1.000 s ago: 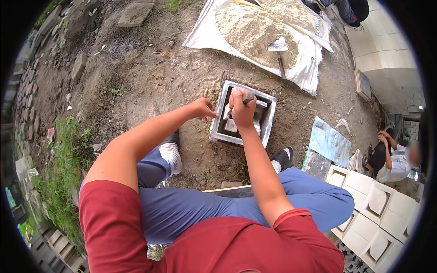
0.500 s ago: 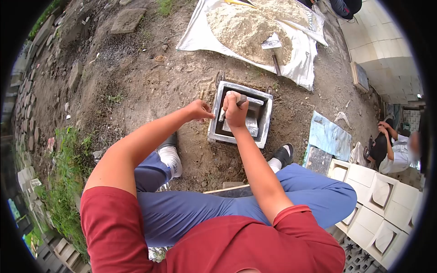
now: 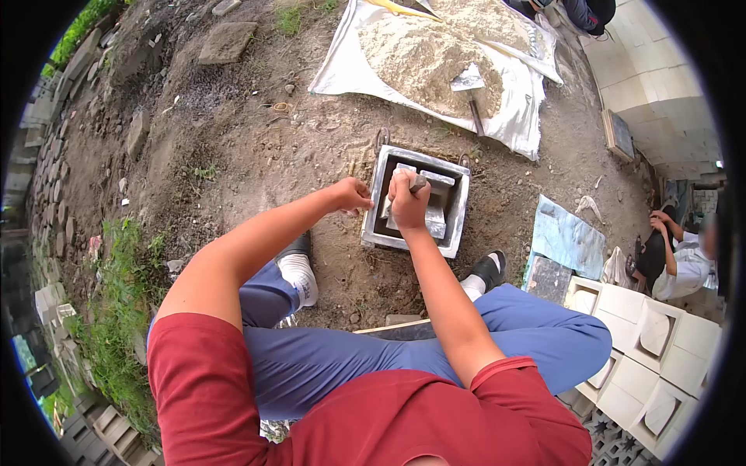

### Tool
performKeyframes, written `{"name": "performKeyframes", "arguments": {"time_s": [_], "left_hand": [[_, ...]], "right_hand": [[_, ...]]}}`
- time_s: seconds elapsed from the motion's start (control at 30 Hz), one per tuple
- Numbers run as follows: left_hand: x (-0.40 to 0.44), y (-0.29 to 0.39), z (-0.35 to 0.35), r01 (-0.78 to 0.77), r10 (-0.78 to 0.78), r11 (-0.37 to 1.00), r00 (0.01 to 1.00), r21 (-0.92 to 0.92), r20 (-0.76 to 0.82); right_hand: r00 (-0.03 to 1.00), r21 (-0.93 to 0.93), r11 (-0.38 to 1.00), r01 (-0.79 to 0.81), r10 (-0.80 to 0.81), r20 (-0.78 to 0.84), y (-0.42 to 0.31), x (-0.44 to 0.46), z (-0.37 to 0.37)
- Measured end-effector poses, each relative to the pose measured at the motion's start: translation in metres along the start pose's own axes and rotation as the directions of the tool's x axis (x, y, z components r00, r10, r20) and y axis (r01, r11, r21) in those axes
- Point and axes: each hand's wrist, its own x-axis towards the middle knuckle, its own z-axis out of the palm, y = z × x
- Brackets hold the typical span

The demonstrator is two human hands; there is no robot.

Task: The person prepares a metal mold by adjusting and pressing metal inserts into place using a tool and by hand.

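On the ground between my feet stands a square, open-topped metal mould (image 3: 458,221) with angled metal blocks (image 3: 437,179) inside it. My right hand (image 3: 409,203) is over the mould, closed around a short, dark tool handle (image 3: 419,183). The tool's working end is hidden below the hand. At the mould's left rim is my left hand (image 3: 351,195), its fingers curled and fingertips at the edge. Whether it pinches anything there cannot be made out.
Beyond the mould, a trowel (image 3: 468,81) rests on a sand pile (image 3: 420,58) on a white sheet (image 3: 342,66). Pale hollow blocks (image 3: 622,330) and a blue sheet (image 3: 571,237) lie to the right. A seated person (image 3: 680,264) is at far right. Grass (image 3: 116,311) grows at left.
The whole view has shifted slightly right and down. My right hand has moved a little within the mould, still on the handle. My left hand stays by the rim, fingers more curled.
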Motion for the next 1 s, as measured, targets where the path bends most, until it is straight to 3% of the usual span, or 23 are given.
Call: {"name": "performKeyframes", "arguments": {"time_s": [0.17, 0.23, 0.3, 0.4, 0.5, 0.63, 0.73, 0.83, 0.87, 0.9, 0.97, 1.0], "left_hand": [[0.003, -0.01, 0.001, 0.027, -0.027, 1.0, 0.998, 0.001, 0.055], [-0.001, -0.001, 0.0, 0.041, -0.042, 0.999, 0.998, 0.029, 0.038], [-0.002, 0.002, -0.001, 0.058, -0.06, 0.997, 0.997, 0.049, 0.04], [0.005, -0.004, -0.004, -0.008, 0.004, 0.997, 0.998, 0.075, 0.056], [0.002, -0.001, -0.003, 0.026, -0.031, 0.996, 0.998, 0.08, 0.055], [-0.009, 0.007, -0.001, 0.05, -0.05, 0.998, 0.999, 0.034, 0.005], [-0.001, 0.001, -0.004, 0.042, -0.045, 0.996, 0.998, 0.077, 0.033], [0.0, 0.002, -0.005, 0.036, -0.039, 0.996, 0.999, 0.082, 0.032], [0.001, 0.002, -0.004, 0.036, -0.038, 0.996, 0.999, 0.08, 0.022], [-0.001, 0.006, -0.004, 0.036, -0.038, 0.996, 0.999, 0.083, 0.021], [-0.009, 0.009, -0.003, 0.014, -0.014, 0.999, 1.0, 0.047, 0.017], [-0.011, 0.008, 0.0, 0.016, -0.017, 0.999, 1.0, 0.048, 0.025]], "right_hand": [[0.994, -0.086, 0.992, 0.097, -0.092, 0.059, -0.047, 0.001, 0.008], [0.985, -0.141, 0.978, 0.156, -0.143, 0.096, -0.038, -0.008, 0.008], [0.972, -0.311, 0.928, 0.208, -0.161, 0.169, 0.007, -0.024, -0.002], [0.964, -0.339, 0.906, 0.252, -0.203, 0.174, 0.022, -0.025, 0.001], [0.976, -0.273, 0.94, 0.204, -0.174, 0.128, 0.009, -0.017, 0.004], [0.999, -0.123, 0.992, 0.012, -0.005, 0.054, -0.029, -0.006, 0.004], [0.992, -0.18, 0.978, 0.104, -0.089, 0.087, -0.041, -0.01, 0.008], [0.991, -0.272, 0.953, 0.134, -0.121, 0.064, 0.016, -0.033, 0.004], [0.962, -0.346, 0.899, 0.269, -0.231, 0.148, 0.043, -0.036, -0.012], [0.961, -0.344, 0.899, 0.271, -0.234, 0.147, 0.038, -0.034, -0.009], [0.995, -0.179, 0.98, 0.092, -0.082, 0.062, 0.031, -0.032, -0.001], [0.998, -0.195, 0.98, 0.034, -0.024, 0.057, 0.026, -0.029, -0.003]]}}
